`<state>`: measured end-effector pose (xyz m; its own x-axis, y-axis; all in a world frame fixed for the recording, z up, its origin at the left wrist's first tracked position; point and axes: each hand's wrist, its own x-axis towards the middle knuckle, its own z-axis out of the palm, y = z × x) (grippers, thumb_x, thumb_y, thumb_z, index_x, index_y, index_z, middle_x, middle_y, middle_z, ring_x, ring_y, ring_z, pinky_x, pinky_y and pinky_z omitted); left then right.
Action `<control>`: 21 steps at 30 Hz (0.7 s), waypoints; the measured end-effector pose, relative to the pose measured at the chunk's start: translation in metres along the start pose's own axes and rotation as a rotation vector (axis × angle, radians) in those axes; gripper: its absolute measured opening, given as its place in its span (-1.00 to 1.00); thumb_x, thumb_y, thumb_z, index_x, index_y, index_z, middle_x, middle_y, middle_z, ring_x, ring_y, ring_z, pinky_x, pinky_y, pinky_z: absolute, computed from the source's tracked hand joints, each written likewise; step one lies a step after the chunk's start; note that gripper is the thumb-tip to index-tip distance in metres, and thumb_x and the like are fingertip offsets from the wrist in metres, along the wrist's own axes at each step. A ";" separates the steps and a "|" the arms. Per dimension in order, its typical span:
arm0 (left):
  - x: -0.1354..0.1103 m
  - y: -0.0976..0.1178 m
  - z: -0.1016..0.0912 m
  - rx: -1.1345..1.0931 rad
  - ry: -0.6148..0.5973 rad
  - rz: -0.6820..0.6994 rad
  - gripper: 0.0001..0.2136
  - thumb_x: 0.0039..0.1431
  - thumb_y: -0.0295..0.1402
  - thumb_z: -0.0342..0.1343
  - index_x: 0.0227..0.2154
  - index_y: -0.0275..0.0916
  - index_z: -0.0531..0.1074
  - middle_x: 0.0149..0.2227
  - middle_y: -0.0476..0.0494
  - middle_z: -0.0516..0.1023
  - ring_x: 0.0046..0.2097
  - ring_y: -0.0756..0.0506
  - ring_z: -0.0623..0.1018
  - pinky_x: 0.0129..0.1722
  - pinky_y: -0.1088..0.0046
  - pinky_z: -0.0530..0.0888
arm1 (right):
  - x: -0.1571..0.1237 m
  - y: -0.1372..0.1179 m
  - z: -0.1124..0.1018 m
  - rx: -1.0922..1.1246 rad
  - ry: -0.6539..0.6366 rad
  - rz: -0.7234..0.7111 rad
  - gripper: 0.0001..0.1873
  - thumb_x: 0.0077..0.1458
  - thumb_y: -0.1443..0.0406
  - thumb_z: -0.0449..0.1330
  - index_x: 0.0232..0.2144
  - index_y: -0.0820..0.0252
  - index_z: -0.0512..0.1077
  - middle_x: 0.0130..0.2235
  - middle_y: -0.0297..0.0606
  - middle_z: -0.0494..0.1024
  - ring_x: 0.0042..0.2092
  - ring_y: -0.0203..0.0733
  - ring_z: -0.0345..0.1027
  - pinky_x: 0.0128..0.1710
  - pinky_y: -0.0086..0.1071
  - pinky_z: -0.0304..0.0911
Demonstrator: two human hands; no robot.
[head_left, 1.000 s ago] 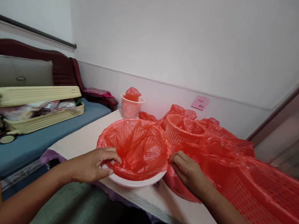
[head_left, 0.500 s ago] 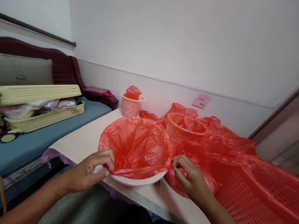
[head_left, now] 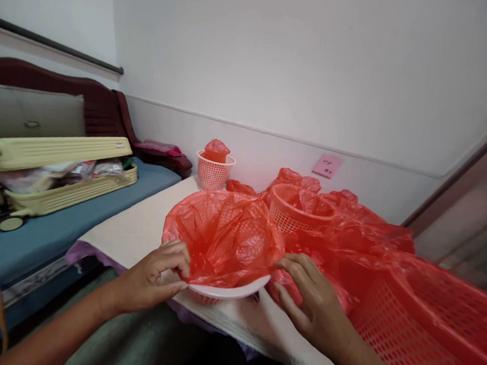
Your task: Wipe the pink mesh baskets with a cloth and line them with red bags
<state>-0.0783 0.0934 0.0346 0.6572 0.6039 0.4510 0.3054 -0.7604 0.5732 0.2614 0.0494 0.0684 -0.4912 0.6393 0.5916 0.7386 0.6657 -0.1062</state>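
A white-rimmed basket [head_left: 236, 292] stands in front of me at the table's near edge. A thin red plastic bag [head_left: 222, 242] lines it, draped over the far rim, while the white rim shows bare along the near side. My left hand [head_left: 160, 274] grips the bag at the left of the rim, fingers over the inside and thumb outside. At the right of the rim my right hand [head_left: 308, 295] has its thumb and fingers apart, the fingertips at the bag's edge.
Several red bag-covered baskets [head_left: 389, 304] crowd the table's right side. A small white basket [head_left: 213, 172] with a red bag stands at the back, near a pink note [head_left: 328, 165] on the wall. Leftward, an open yellow suitcase [head_left: 71, 193] lies on a blue bed.
My right hand has opened from a pinch on the bag's edge. The near edge of the bag has moved inward, baring more white rim. My left hand has shifted slightly right.
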 end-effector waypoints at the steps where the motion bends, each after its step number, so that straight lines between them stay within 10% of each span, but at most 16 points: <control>1: 0.000 0.000 0.000 0.004 0.002 0.000 -0.93 0.26 -0.40 0.06 -0.36 -0.17 0.34 -0.32 0.03 0.38 -0.21 -0.03 0.36 -0.14 0.35 0.27 | 0.003 -0.003 -0.001 -0.001 -0.023 0.004 -0.72 0.24 0.36 0.10 0.01 0.21 0.27 -0.08 -0.11 0.35 -0.05 -0.11 0.27 -0.09 -0.20 0.31; 9: -0.002 0.001 0.003 0.044 0.054 0.076 -0.94 0.26 -0.44 0.06 -0.33 -0.16 0.35 -0.31 0.03 0.39 -0.22 -0.01 0.38 -0.17 0.42 0.31 | 0.015 0.001 0.010 0.064 -0.213 0.074 -0.79 0.32 0.36 -0.03 -0.41 0.15 0.24 -0.31 -0.25 0.33 -0.29 -0.19 0.20 -0.31 -0.26 0.23; 21: -0.015 -0.014 0.037 0.235 0.414 0.222 -0.73 0.14 -0.66 0.06 -0.19 -0.16 0.37 -0.31 -0.02 0.42 -0.23 -0.05 0.38 -0.20 0.35 0.31 | -0.022 0.007 0.037 0.117 0.002 -0.044 -0.75 0.23 0.56 0.02 -0.12 0.21 0.31 -0.12 -0.17 0.38 -0.11 -0.19 0.25 -0.14 -0.27 0.27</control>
<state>-0.0677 0.0863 -0.0057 0.4107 0.4294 0.8043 0.3672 -0.8854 0.2852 0.2601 0.0537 0.0251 -0.5206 0.6080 0.5994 0.6577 0.7333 -0.1726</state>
